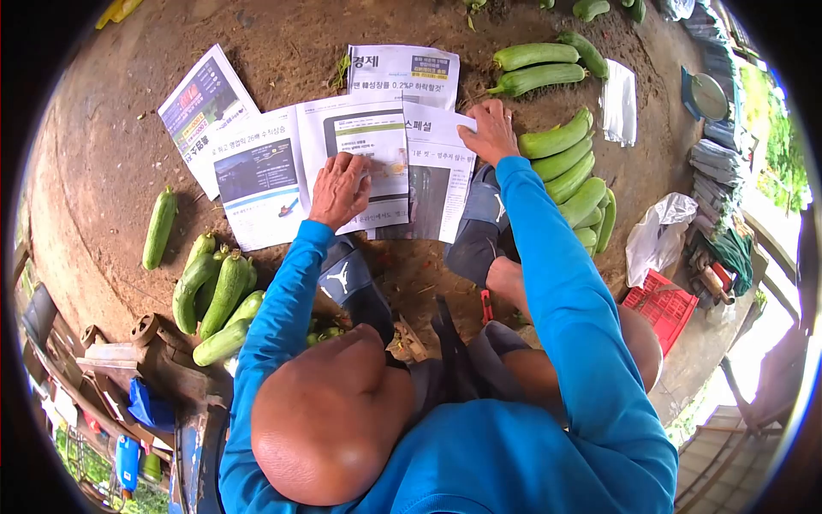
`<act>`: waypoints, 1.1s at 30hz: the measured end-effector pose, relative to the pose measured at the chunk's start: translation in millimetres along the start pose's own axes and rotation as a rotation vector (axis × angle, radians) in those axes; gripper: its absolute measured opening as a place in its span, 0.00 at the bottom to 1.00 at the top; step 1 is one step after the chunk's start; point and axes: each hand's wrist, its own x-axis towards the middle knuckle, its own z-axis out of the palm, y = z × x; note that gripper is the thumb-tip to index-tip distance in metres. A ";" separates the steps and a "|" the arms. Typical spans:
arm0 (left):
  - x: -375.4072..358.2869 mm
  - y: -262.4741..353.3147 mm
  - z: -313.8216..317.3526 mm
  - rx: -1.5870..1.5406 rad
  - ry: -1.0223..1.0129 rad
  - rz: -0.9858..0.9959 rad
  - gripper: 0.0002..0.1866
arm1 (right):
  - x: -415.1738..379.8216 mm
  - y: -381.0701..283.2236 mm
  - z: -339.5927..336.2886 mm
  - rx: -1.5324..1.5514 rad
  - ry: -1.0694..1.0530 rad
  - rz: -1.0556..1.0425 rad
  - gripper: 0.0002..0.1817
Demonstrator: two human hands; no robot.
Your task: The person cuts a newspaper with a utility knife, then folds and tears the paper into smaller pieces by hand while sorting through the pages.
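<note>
Several newspaper sheets point(257, 184) lie overlapped on the dirt ground in front of me, one spread open with its fold in the middle. My left hand point(340, 190) rests palm down on the spread sheet, fingers out on the print. At the right side, my right hand point(492, 133) has thumb and fingers at the edge of another newspaper sheet point(437, 128), seemingly pinching it; the fingertips are partly hidden. Long green squashes point(561, 163) lie in a row just right of that hand. More squashes point(224, 291) are heaped by my left forearm.
A single squash point(160, 227) lies at the left. White plastic sheets point(620, 103) and a white bag point(659, 236) are at the right, beside a red crate point(661, 304). My sandalled feet point(347, 274) stand at the newspaper's near edge. Wooden furniture point(145, 360) stands at lower left.
</note>
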 end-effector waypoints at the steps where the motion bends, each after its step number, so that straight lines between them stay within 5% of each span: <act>1: -0.2 -1.6 1.3 -0.024 -0.005 0.005 0.15 | 0.1 4.6 -1.3 -0.035 -0.034 -0.024 0.23; 5: 2.4 -0.4 -0.6 -0.019 -0.022 0.000 0.14 | 1.4 5.6 -29.6 0.466 -0.442 0.220 0.22; 7: 7.2 5.5 4.5 -0.061 0.032 0.042 0.14 | -12.7 -0.2 -30.0 1.162 -0.483 0.423 0.25; 12: 27.6 77.3 -15.6 -0.583 0.074 0.025 0.17 | -34.7 -55.7 -60.7 1.550 -0.506 0.426 0.33; 16: 37.2 100.2 -14.7 -0.837 0.184 -0.044 0.14 | -51.3 -89.9 -57.6 1.786 -0.463 0.418 0.28; 22: 29.8 93.7 -29.5 -1.040 0.166 -0.269 0.10 | -65.0 -122.0 -53.0 1.737 -0.337 0.315 0.27; 33: 4.0 88.1 -50.6 -0.965 0.259 -0.213 0.13 | -60.8 -146.9 -48.6 1.437 -0.293 0.159 0.27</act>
